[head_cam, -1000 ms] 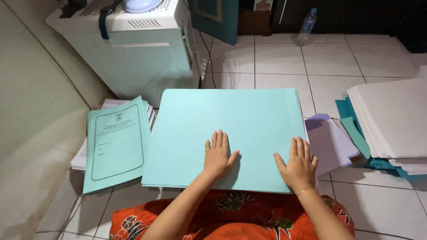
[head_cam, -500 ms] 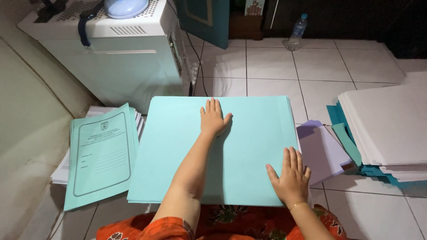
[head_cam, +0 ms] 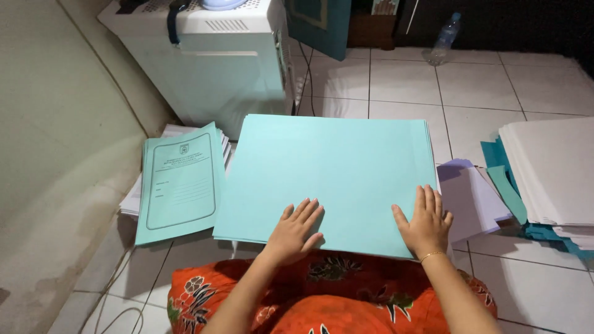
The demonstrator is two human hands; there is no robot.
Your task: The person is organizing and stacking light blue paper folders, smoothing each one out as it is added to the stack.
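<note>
A large pale turquoise card sheet stack (head_cam: 328, 179) lies flat on the white tiled floor (head_cam: 482, 86) in front of the person's orange patterned lap, its edges roughly squared, with the left hand (head_cam: 296, 230) and the right hand (head_cam: 426, 221) both spread flat, palms down, on its near edge, pinching nothing. To the left a printed turquoise folded cover (head_cam: 180, 182) rests on a pile of white papers, which I judge to be finished pieces, while the flat sheets under the hands look still unfolded. No container holds anything here: loose pale lilac sheets (head_cam: 471, 196) and a tall white paper stack (head_cam: 550, 173) lie at the right, a white boxy machine (head_cam: 210, 55) stands far left.
</note>
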